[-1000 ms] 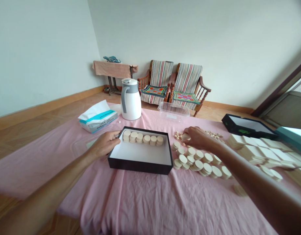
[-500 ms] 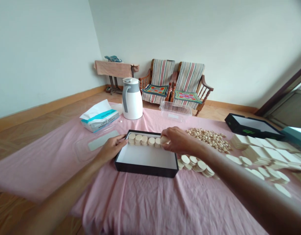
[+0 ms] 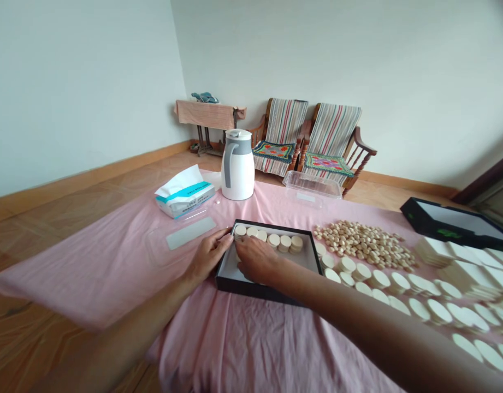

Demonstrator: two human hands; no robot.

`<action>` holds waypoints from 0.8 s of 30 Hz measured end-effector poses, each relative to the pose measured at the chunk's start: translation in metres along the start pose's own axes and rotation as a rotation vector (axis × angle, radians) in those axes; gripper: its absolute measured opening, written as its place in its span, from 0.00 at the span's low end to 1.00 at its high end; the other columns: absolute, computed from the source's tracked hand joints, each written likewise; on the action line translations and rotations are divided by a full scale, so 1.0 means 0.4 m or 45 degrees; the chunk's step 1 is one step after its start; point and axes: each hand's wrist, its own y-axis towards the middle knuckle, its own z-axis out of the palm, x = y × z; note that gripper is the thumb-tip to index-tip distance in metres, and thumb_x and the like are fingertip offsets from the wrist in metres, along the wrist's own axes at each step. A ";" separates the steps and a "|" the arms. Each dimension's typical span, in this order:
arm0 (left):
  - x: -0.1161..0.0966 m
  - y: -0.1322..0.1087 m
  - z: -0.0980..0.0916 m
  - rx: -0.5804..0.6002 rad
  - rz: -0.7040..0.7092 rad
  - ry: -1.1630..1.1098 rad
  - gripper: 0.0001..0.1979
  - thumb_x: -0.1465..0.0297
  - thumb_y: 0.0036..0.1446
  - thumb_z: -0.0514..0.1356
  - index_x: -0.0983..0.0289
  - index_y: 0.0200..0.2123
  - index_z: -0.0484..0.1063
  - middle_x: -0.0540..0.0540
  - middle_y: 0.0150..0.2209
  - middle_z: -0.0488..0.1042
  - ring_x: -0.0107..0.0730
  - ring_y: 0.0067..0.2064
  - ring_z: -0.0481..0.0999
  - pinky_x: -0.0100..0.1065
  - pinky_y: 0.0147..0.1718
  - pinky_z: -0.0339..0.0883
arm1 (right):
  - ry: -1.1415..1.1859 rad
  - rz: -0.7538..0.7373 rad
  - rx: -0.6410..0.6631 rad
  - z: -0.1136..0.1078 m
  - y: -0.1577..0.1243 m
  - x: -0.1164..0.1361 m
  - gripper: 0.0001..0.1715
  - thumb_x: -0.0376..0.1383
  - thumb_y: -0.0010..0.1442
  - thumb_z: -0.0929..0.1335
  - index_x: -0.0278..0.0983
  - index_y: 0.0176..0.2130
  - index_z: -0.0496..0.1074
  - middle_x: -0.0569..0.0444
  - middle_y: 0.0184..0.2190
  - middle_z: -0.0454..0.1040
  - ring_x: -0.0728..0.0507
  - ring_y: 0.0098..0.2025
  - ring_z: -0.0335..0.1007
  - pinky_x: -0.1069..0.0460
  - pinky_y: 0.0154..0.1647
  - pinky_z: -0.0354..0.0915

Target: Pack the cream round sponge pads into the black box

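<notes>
Left hand (image 3: 209, 255) half open, fingertips on rim of black box (image 3: 271, 223), nothing held; right hand (image 3: 256, 260) curled down inside box, any grip hidden, cannot tell if holding. Pale round discs (image 3: 273, 240) in box, partly behind hand; loose discs (image 3: 378, 280) right of box

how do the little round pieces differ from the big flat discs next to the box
The small beige pieces are much smaller and thicker-looking than the flat discs. The pieces lie in one loose heap, while the discs sit in overlapping rows. The pieces are darker; the discs paler. Both are round.
</notes>
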 end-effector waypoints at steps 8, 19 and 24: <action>-0.008 -0.002 0.003 0.010 -0.082 -0.055 0.29 0.58 0.57 0.55 0.71 0.57 0.64 0.58 0.38 0.79 0.40 0.36 0.77 0.31 0.30 0.68 | -0.113 0.151 -0.074 -0.045 -0.080 -0.031 0.17 0.36 0.55 0.67 0.30 0.43 0.70 0.40 0.40 0.73 0.38 0.41 0.71 0.49 0.37 0.63; -0.013 -0.007 0.005 0.019 -0.042 -0.041 0.28 0.59 0.57 0.54 0.71 0.56 0.64 0.58 0.41 0.77 0.44 0.42 0.76 0.33 0.34 0.69 | 0.165 -0.147 0.078 0.001 -0.071 -0.075 0.18 0.23 0.51 0.62 0.34 0.39 0.75 0.48 0.38 0.76 0.45 0.41 0.69 0.53 0.41 0.59; -0.011 -0.005 0.004 0.034 -0.070 -0.060 0.29 0.58 0.57 0.54 0.70 0.57 0.63 0.58 0.40 0.78 0.41 0.37 0.76 0.33 0.33 0.69 | 0.141 -0.125 0.051 0.010 -0.046 -0.068 0.19 0.23 0.51 0.62 0.34 0.40 0.74 0.47 0.40 0.74 0.45 0.43 0.68 0.53 0.42 0.59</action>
